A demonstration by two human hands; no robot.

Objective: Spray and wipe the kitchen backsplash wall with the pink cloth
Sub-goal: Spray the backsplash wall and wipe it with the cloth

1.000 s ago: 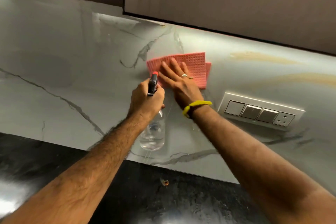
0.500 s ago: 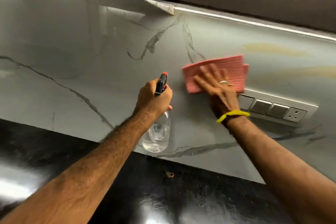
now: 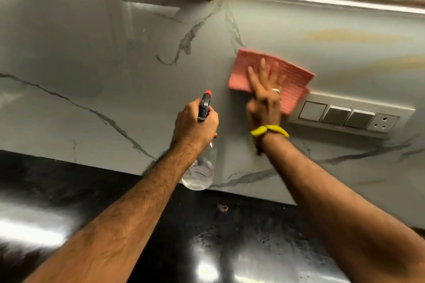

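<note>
Rightward across the grey veined marble backsplash wall [image 3: 96, 57] was how the folded pink waffle-textured cloth [image 3: 296, 80] had travelled since a second earlier, when it sat near the centre of the frame; it now lay right of centre, its lower right corner just above the white switch plate with three rocker switches and a socket [image 3: 349, 114]. In the head view, the only one, the right hand [image 3: 264, 94] pressed the cloth flat to the wall with straight, spread fingers, a yellow band [image 3: 270, 130] at its wrist. The left hand [image 3: 194, 123] had hardly shifted, its fingers clamped round the neck of the clear plastic spray bottle with a red-tipped nozzle [image 3: 202, 167], held just left of the cloth. Wiping looked well under way, and I judged the yellowish streaks [image 3: 349, 35] at the upper right not yet reached
</note>
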